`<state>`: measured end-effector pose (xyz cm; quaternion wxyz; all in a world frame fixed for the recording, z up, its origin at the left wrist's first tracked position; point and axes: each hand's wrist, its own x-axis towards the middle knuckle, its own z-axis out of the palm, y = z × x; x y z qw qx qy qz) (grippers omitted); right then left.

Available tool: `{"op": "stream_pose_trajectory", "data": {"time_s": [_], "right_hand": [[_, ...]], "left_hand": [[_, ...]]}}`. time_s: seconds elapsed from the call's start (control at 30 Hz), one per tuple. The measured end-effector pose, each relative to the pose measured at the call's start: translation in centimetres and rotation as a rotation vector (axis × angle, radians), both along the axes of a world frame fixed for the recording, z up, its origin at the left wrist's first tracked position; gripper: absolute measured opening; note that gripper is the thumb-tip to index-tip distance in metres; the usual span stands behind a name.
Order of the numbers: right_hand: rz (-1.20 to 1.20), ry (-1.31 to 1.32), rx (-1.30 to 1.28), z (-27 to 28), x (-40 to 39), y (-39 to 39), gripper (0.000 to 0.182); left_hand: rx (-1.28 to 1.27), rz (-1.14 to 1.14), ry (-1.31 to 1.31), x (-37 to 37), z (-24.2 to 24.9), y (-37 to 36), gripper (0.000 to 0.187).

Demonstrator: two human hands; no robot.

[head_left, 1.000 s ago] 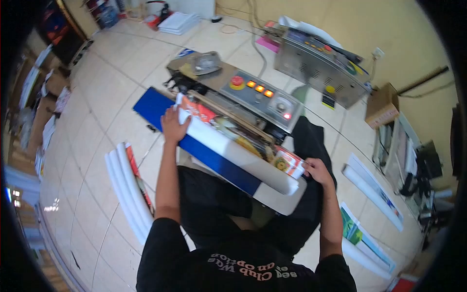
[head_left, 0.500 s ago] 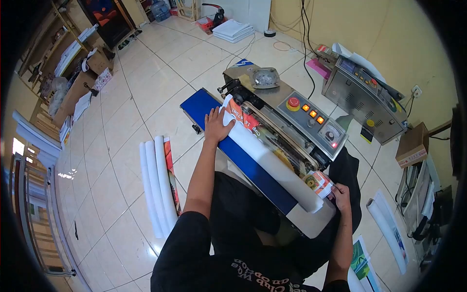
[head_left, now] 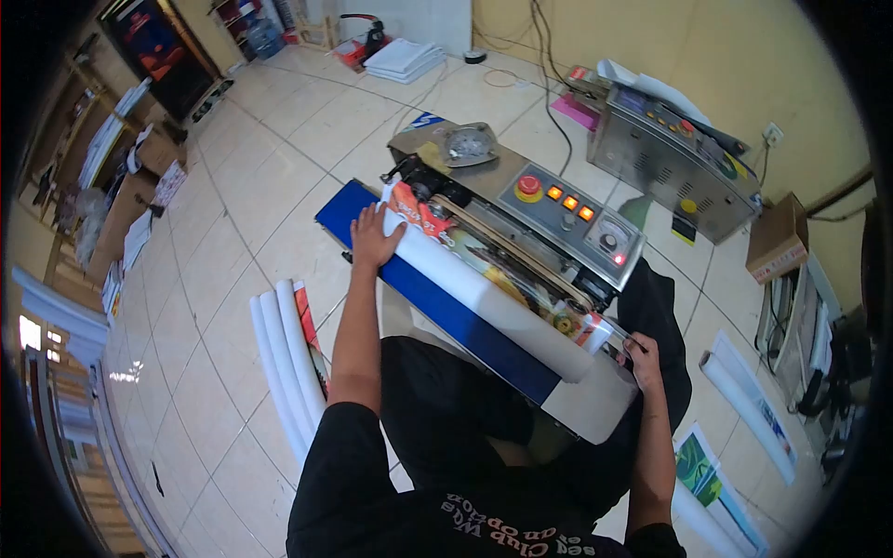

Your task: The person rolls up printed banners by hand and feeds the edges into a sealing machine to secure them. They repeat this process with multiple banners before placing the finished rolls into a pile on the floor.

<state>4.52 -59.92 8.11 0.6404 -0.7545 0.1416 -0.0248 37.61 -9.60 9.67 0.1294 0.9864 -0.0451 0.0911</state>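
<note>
White roll: long white tube [head_left: 484, 293] with printed orange and red ends, lying lengthwise on the blue conveyor belt [head_left: 437, 312] of the sealing machine [head_left: 549, 205].
Right hand: right hand [head_left: 642, 358] at the roll's near end, fingers pinching the printed edge by the belt's near corner.
Left hand: left hand [head_left: 372, 237] laid flat, fingers spread, on the roll's far end near the belt's far corner.
Floor beside: more white rolls [head_left: 284, 358] on the tiles, left of the belt.
</note>
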Motion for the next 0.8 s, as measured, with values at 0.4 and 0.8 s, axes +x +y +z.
{"op": "stream_pose_trajectory", "data": {"time_s": [0.4,0.8], "right_hand": [[-0.035,0.013,0.052,0.5,-0.2,0.6,0.019],[-0.047,-0.009,0.108,-0.1,-0.4,0.4,0.007]], "left_hand": [[0.015,-0.245,-0.176,-0.9,0.7,0.3,0.049],[-0.135,-0.518,-0.267,-13.0,2.5,-9.8,0.024]]}}
